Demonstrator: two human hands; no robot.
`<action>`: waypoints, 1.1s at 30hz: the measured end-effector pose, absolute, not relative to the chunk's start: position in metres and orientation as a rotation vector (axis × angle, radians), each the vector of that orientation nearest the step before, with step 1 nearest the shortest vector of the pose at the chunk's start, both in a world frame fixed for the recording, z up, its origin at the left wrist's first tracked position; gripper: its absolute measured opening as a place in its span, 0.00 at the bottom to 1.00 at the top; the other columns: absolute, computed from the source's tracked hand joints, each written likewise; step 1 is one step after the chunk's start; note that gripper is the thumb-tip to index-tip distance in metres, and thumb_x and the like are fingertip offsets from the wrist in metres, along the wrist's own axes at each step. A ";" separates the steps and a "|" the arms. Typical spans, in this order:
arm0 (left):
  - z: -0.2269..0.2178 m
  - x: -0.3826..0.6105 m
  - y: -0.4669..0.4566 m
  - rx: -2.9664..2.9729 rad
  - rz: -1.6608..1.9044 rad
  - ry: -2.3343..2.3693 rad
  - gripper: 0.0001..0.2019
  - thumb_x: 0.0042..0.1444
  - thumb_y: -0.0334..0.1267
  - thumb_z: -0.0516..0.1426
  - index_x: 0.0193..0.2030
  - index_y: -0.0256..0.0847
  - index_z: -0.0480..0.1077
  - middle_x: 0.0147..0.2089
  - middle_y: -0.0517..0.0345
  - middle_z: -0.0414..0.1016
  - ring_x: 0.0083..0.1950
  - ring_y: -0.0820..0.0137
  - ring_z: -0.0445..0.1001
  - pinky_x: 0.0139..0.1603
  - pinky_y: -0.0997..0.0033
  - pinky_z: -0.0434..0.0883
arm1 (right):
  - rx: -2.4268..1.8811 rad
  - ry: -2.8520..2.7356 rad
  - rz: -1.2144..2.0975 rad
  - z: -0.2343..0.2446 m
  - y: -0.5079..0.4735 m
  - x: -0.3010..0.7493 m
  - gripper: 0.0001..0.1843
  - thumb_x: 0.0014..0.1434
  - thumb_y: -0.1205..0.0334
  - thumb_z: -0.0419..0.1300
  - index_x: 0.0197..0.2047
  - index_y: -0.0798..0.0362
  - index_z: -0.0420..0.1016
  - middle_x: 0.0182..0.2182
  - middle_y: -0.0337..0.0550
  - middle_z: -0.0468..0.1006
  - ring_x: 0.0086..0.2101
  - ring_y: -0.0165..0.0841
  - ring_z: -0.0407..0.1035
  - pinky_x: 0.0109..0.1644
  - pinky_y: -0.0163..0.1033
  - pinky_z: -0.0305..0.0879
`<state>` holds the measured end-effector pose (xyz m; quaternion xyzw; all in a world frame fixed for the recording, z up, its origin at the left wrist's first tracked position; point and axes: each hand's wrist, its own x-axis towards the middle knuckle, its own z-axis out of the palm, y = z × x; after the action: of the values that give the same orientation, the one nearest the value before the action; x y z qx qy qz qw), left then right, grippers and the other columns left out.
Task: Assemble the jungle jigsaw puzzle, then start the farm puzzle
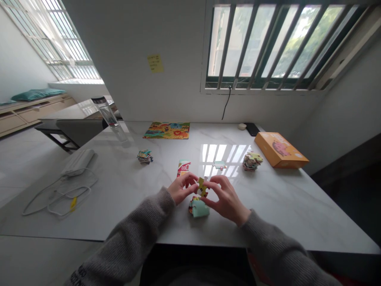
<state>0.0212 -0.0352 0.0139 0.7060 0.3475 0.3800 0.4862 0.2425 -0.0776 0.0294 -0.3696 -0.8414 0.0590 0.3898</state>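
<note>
Both my hands meet over the white table [125,186], pinching one yellow puzzle piece [203,186] between their fingertips. My left hand [181,188] grips it from the left and my right hand [225,197] from the right. Just below them a small stack of puzzle pieces [199,208] with a pale green one on top lies on the table. A joined strip of red and green pieces [183,167] lies just beyond my left hand.
A taller stack of pieces [251,161], a single piece [220,164] and an orange box [279,150] sit to the right. A small pile [144,156], a finished puzzle [167,130], a clear bottle [109,117] and a white adapter with cable [77,162] are further left.
</note>
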 end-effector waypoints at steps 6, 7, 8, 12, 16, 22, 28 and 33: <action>0.021 0.021 -0.024 1.684 1.033 0.896 0.19 0.60 0.52 0.60 0.45 0.36 0.74 0.37 0.53 0.77 0.36 0.68 0.75 0.37 0.67 0.72 | -0.919 -2.017 0.402 0.051 -0.060 0.237 0.17 0.65 0.61 0.59 0.57 0.47 0.66 0.40 0.45 0.71 0.38 0.36 0.69 0.43 0.45 0.71; 0.024 0.021 -0.022 1.727 1.030 0.913 0.18 0.61 0.51 0.59 0.45 0.37 0.75 0.37 0.53 0.78 0.36 0.68 0.74 0.37 0.67 0.72 | -0.945 -1.985 0.470 0.054 -0.054 0.236 0.18 0.66 0.62 0.57 0.58 0.48 0.64 0.38 0.43 0.71 0.36 0.35 0.68 0.42 0.44 0.71; 0.027 0.022 -0.019 1.778 1.032 0.929 0.17 0.61 0.50 0.59 0.45 0.38 0.76 0.37 0.53 0.78 0.36 0.68 0.74 0.37 0.67 0.71 | -0.958 -1.969 0.553 0.056 -0.049 0.234 0.20 0.66 0.63 0.56 0.60 0.48 0.62 0.35 0.41 0.71 0.33 0.33 0.68 0.40 0.42 0.70; 0.037 0.027 -0.005 1.934 1.079 0.967 0.14 0.63 0.47 0.57 0.44 0.39 0.76 0.38 0.54 0.79 0.36 0.68 0.74 0.38 0.68 0.70 | -0.894 -1.890 0.830 0.051 -0.027 0.228 0.21 0.67 0.60 0.53 0.62 0.49 0.60 0.30 0.35 0.68 0.29 0.30 0.66 0.35 0.38 0.68; 0.031 0.024 0.012 2.199 1.218 1.074 0.15 0.67 0.46 0.51 0.45 0.38 0.74 0.37 0.53 0.76 0.37 0.67 0.72 0.43 0.64 0.69 | -0.921 -1.674 0.924 0.033 -0.010 0.231 0.17 0.66 0.54 0.56 0.56 0.51 0.66 0.28 0.34 0.65 0.28 0.30 0.64 0.33 0.38 0.67; 0.010 0.013 0.017 2.649 0.981 1.067 0.28 0.56 0.48 0.62 0.61 0.40 0.64 0.44 0.53 0.75 0.42 0.61 0.73 0.47 0.59 0.67 | -0.969 -1.526 1.084 0.014 -0.004 0.239 0.17 0.62 0.48 0.60 0.46 0.52 0.70 0.29 0.36 0.69 0.29 0.30 0.65 0.34 0.38 0.67; 0.006 0.016 0.012 2.735 1.003 1.063 0.20 0.55 0.45 0.63 0.53 0.40 0.69 0.41 0.52 0.75 0.49 0.58 0.74 0.50 0.59 0.68 | -0.983 -1.518 1.131 0.008 -0.006 0.235 0.15 0.60 0.49 0.62 0.42 0.52 0.71 0.28 0.36 0.70 0.28 0.30 0.65 0.32 0.37 0.65; 0.002 0.016 0.015 2.716 1.119 0.987 0.20 0.59 0.39 0.60 0.58 0.39 0.67 0.40 0.55 0.77 0.41 0.64 0.76 0.48 0.60 0.70 | -0.897 -1.512 1.246 0.009 -0.007 0.237 0.16 0.58 0.51 0.65 0.40 0.50 0.66 0.27 0.32 0.69 0.26 0.28 0.65 0.29 0.35 0.63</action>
<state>0.0162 0.0146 0.0024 0.8762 0.3185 0.3611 0.0212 0.2367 -0.0071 0.0087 -0.3665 -0.6180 0.5094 0.4735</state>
